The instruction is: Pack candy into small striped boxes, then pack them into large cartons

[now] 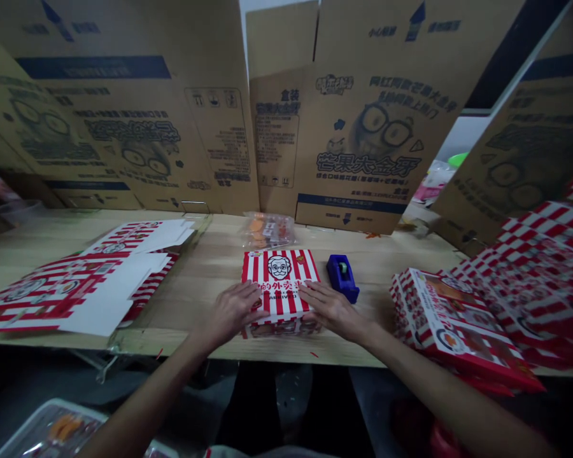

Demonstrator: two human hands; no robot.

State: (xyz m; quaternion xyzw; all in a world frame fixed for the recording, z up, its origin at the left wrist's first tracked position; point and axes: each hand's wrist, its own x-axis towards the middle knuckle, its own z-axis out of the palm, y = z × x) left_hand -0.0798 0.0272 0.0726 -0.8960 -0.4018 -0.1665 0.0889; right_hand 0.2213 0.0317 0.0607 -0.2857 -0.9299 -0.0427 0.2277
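Observation:
In front of me on the table sits a closed red-and-white striped cardboard box [282, 305] with a cartoon face printed on its lid. My left hand [235, 306] lies over the left part of the lid, fingers stretched out. From the other side, my right hand [334, 308] rests flat on the lid's right part, its fingers extended as well. Just right of the box stands a blue tape dispenser [342, 278] with a roll of tape in it. Behind the box is a clear plastic pack [268, 230] with orange and reddish pieces inside.
Flat striped carton sheets [100, 299] are stacked at the left. Several finished-looking striped boxes [472, 321] pile up at the right, some past the table's front edge. Large brown cardboard cartons [353, 121] wall off the back. A white tub [52, 423] with packs stands low at left.

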